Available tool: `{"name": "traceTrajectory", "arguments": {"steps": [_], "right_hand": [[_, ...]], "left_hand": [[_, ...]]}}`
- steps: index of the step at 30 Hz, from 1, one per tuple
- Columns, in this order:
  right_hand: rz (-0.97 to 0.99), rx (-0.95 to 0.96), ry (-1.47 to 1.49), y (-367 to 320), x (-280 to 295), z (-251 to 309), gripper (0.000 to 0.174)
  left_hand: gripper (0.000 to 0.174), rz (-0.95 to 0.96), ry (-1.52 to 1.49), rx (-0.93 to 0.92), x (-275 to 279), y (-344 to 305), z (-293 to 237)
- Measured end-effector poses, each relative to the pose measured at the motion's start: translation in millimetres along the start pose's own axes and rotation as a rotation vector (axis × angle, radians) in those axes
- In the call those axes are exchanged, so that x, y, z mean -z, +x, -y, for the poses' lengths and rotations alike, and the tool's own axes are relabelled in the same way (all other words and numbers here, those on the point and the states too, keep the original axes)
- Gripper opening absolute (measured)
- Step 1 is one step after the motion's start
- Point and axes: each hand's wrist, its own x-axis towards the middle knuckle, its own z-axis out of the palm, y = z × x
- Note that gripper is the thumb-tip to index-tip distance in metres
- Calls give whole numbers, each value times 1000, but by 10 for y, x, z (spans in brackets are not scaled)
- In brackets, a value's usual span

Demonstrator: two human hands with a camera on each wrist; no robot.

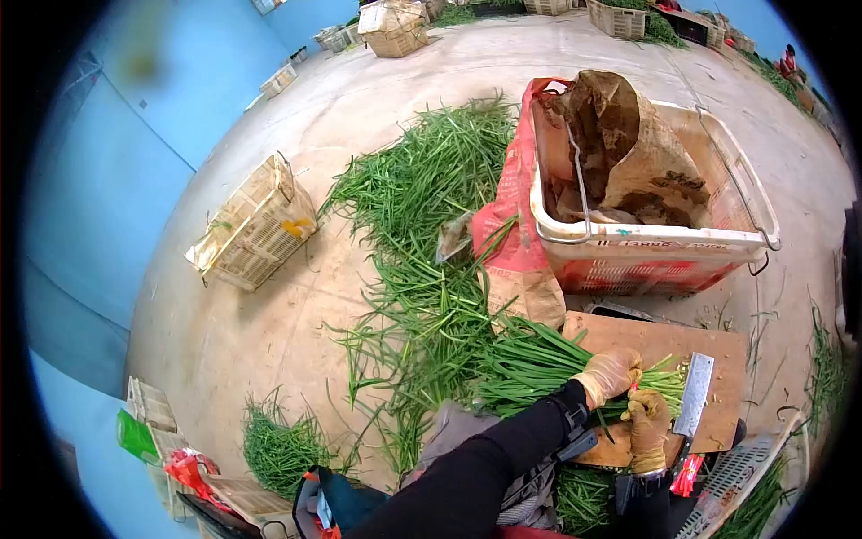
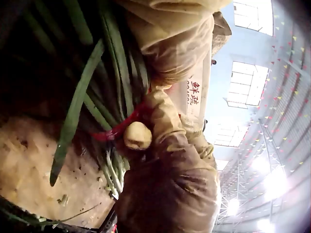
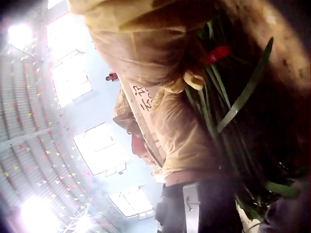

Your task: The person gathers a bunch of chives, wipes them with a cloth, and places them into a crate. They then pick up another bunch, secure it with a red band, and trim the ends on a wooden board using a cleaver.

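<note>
A bunch of long green leaves with pale stems (image 1: 530, 364) lies across the wooden board (image 1: 700, 340). Around it runs a red band (image 2: 121, 127), its ends hidden among the fingers. My gloved left hand (image 1: 611, 375) is on top of the bunch, fingers curled at the band. From the near side my gloved right hand (image 1: 648, 427) pinches at the same band, right beside the left. Thumb and fingers of both hands meet closely in the wrist views. On the board's right side a cleaver (image 1: 696, 391) rests by the pale stem ends.
Beyond the board stands a large white crate (image 1: 664, 238) with a dirty sack. Loose greens (image 1: 422, 180) cover the floor to its left. Red strips (image 1: 687, 474) lie near the cleaver handle. A slatted basket (image 1: 741, 481) is at the near right, another crate (image 1: 256, 225) farther left.
</note>
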Motion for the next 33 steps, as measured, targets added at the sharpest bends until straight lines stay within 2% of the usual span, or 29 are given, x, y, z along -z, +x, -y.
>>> {"name": "traceTrajectory", "arguments": {"steps": [6,8,12,14,16,17,18,20,21,25,26,29,31,32,33], "right_hand": [[56,19,-28,-15,80,-6,12],[74,9,3,-22,75,42,11],[-42,142,-86,-67,-96,-99,7],[-99,245,-223,-97,-61,-369,7],[-62,372,-490,-106,-23,-307,6],[-74,402,-587,-100,-61,-236,5],[-84,433,-685,-119,-88,-195,4],[-95,299,-504,-138,-116,-261,8],[-94,237,-410,-142,-136,-273,11],[-72,347,-497,-130,-182,-140,25],[-69,363,-480,-155,-191,-115,30],[-101,269,-398,-170,-182,-313,24],[-96,373,-511,-238,-106,-354,23],[-54,510,-630,-174,-145,-143,22],[-43,474,-605,-167,-134,-141,21]], "left_hand": [[19,57,135,-62,49,54,-38],[17,54,105,-27,74,33,-70],[16,95,117,-22,82,79,-78],[13,137,340,-97,52,155,-143],[16,260,650,-196,69,234,-346],[16,279,754,-314,40,252,-405],[17,281,806,-323,29,237,-499],[18,270,910,-338,2,204,-690],[17,242,887,-322,-60,222,-632],[15,140,731,-234,-148,79,-593],[15,62,725,-264,-263,97,-355],[16,70,638,-397,-216,-89,-99],[19,-8,460,-469,-49,-313,-200],[21,-50,384,-494,37,-412,-272],[24,-66,337,-510,82,-473,-294]]}}
